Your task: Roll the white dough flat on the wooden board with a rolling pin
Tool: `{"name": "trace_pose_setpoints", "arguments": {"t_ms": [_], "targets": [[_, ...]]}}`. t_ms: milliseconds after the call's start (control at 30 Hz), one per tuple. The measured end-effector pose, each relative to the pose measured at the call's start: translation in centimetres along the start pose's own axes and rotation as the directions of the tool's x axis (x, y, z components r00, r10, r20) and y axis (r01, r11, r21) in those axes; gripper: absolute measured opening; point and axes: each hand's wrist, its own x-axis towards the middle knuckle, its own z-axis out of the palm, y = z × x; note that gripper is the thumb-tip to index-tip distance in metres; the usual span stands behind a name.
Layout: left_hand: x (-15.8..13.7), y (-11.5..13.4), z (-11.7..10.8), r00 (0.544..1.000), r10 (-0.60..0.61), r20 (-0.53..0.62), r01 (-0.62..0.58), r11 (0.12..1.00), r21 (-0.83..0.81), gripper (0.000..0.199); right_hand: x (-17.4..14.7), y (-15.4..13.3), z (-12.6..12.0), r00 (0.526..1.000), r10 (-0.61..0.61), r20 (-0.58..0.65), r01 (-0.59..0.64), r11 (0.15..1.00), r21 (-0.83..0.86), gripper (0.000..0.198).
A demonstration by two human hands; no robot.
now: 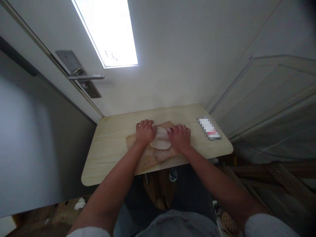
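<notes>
Pale disc, left hand, right hand, both curled

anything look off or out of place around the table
A crumpled white scrap, perhaps tissue, lies on the floor at lower left, like dropped litter. The brown board sits askew to the edges of the table.

No text, label, brand, number or sign can be read. The flat, rectangular object with white, grey and pink patches, at three o'clock on the pale wood-grain table, is pixelated beyond reading. The small dark marks at six o'clock in the bright, white rectangular window pane are too faint to make out.
</notes>
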Motion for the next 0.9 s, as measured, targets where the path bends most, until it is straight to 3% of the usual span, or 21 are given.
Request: {"name": "trace_pose_setpoints", "arguments": {"t_ms": [167, 567, 700, 900], "targets": [[2.2, -0.3, 0.8, 0.998, -0.014, 0.064, 0.015, 1.000, -0.014, 0.042, 2.0, 0.5, 0.7, 1.000, 0.016, -0.026, -0.016, 1.000, 0.010, 0.042], [7.4, -0.4, 1.9, 0.999, -0.040, 0.021, 0.041, 0.999, -0.021, 0.045, 8.1, 1.7, 3.1, 0.998, 0.066, 0.000, -0.066, 0.997, 0.038, 0.047], [7.2, -0.4, 2.0, 0.999, -0.030, 0.036, 0.031, 0.999, -0.019, 0.044, 7.9, 1.7, 3.0, 0.997, 0.061, 0.056, -0.062, 0.998, 0.029, 0.047], [4.6, -0.4, 1.7, 0.996, 0.010, 0.091, -0.009, 1.000, -0.014, 0.046, 4.8, 1.0, 1.7, 0.995, 0.036, 0.089, -0.034, 0.999, -0.023, 0.050]]}}
